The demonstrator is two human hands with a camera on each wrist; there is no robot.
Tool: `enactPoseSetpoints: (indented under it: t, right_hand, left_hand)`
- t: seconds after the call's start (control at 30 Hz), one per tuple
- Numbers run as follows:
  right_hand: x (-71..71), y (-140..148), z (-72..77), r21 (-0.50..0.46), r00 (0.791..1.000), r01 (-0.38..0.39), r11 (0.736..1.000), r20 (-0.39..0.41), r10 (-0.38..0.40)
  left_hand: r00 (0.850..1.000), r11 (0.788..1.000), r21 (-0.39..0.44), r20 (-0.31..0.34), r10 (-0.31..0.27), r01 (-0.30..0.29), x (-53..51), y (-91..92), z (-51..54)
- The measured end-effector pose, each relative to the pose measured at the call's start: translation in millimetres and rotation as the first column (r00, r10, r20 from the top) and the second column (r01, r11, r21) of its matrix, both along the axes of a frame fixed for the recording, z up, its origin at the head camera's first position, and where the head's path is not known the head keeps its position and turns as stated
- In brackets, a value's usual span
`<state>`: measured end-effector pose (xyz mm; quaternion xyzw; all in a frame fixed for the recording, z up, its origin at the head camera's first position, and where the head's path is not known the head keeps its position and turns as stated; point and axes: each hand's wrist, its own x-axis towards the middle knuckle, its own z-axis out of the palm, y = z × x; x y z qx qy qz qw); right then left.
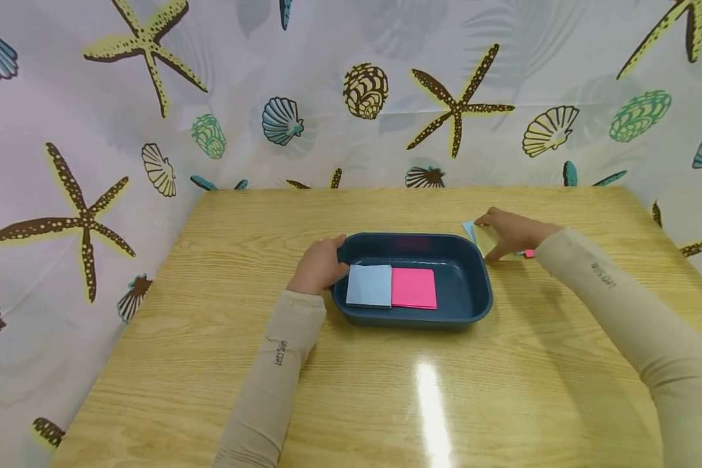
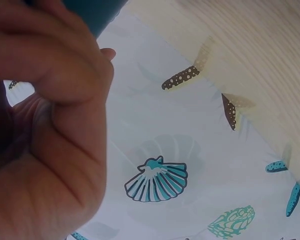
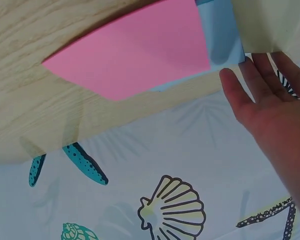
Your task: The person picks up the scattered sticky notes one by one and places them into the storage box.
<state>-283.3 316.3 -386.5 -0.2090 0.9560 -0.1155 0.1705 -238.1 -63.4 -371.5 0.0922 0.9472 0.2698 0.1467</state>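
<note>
My right hand [image 1: 516, 232] pinches the pale yellow paper [image 1: 484, 240] just beside the navy tray [image 1: 459, 286], my left hand [image 1: 318, 266] grips its left end, and I'd call this loading, the next move wanting a clean lift inside, beside the pink stack [image 1: 414, 288].

At lower centre, the wooden table [image 1: 374, 390] leaves a passage between left sleeve [image 1: 281, 370] and right sleeve [image 1: 632, 318]; a dark-blue tray [image 1: 409, 317] blocks the middle, patterned cloth [image 1: 327, 143] the top.
</note>
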Motion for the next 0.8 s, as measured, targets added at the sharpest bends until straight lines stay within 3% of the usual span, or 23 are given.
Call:
enactPoseSetpoints:
  t: [0.23, 0.4, 0.6, 0.8]
  right_hand:
    - [0.5, 2.5, -0.6, -0.111, 0.998, 0.051, 0.992, -0.041, -0.056]
    - [-0.8, 4.5, 5.9, -0.206, 0.989, 0.145, 0.968, 0.004, -0.148]
    - [0.0, 2.1, 20.7, -0.296, 0.981, 0.195, 0.935, 0.039, -0.192]
    - [4.2, -3.8, 38.5, -0.306, 0.981, 0.191, 0.933, 0.016, -0.195]
  left_hand:
    - [1.0, 1.0, -0.009, 0.0, -0.003, 0.003, -1.5, 0.0, -0.4]
    - [1.0, 1.0, -0.013, -0.01, -0.008, 0.008, -1.5, -0.2, -0.3]
    - [1.0, 1.0, -0.018, -0.024, -0.012, 0.011, -1.9, -0.4, -0.2]
    - [1.0, 1.0, -0.011, -0.018, -0.014, 0.014, -2.0, -1.1, -0.9]
